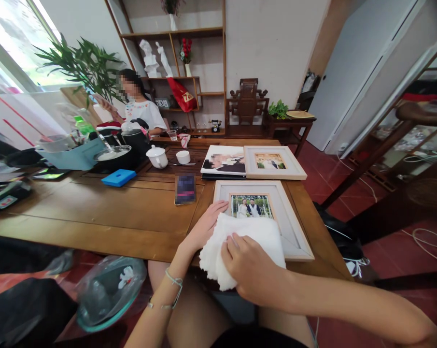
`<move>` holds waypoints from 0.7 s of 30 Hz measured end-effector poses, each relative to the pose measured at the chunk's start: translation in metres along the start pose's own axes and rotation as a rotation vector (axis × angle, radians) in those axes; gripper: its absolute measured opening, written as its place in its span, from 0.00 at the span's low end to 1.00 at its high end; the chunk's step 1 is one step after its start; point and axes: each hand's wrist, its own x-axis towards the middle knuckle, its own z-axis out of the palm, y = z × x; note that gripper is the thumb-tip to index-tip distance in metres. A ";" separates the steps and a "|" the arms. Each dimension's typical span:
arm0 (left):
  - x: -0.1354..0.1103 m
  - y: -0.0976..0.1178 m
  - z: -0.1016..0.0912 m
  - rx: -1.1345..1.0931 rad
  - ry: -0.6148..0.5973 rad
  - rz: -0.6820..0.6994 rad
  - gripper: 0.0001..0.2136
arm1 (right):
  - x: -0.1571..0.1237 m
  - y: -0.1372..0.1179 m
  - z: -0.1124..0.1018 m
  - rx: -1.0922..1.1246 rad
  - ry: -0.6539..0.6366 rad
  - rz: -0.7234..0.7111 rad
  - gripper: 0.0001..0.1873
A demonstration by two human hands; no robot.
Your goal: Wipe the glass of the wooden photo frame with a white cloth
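Note:
A pale picture frame [294, 217] lies flat at the table's near right end, with a photo of two people [252, 204] in its middle. A white cloth [256, 229] covers the frame's lower left part and droops over the table edge. Bunched in my right hand [252, 268], the cloth is gripped with the fingers curled into it. My left hand [209, 222] rests on the frame's left side, its fingers stretched out and partly hidden by the cloth.
Beyond the frame lie a photo album [223, 162] and a second picture frame [301, 173]. A phone [185, 188], a blue box [119, 177] and a white lidded cup [157, 157] are further left. A person [146, 113] sits across the table. A lined bin [111, 290] stands below.

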 end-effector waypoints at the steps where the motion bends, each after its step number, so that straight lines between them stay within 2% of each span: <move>1: 0.000 0.001 0.000 0.007 0.000 -0.007 0.21 | -0.002 0.003 0.000 0.007 -0.007 0.006 0.28; 5: 0.000 0.004 0.001 0.046 -0.003 -0.044 0.21 | -0.011 0.027 -0.003 0.035 -0.113 0.166 0.20; 8: -0.001 0.004 0.002 0.061 -0.024 -0.041 0.23 | -0.015 0.061 0.001 0.007 -0.138 0.312 0.19; 11: -0.001 0.003 0.001 0.069 -0.029 -0.032 0.24 | -0.016 0.104 0.016 -0.015 0.012 0.404 0.23; 15: -0.001 0.004 0.000 0.071 -0.021 -0.026 0.24 | -0.002 0.153 0.039 0.082 0.260 0.415 0.30; 18: -0.001 0.005 0.000 0.076 -0.026 -0.028 0.23 | 0.027 0.163 0.045 0.124 0.317 0.376 0.33; 21: 0.000 0.006 0.000 0.094 -0.036 -0.045 0.23 | 0.064 0.153 0.044 0.161 0.325 0.256 0.33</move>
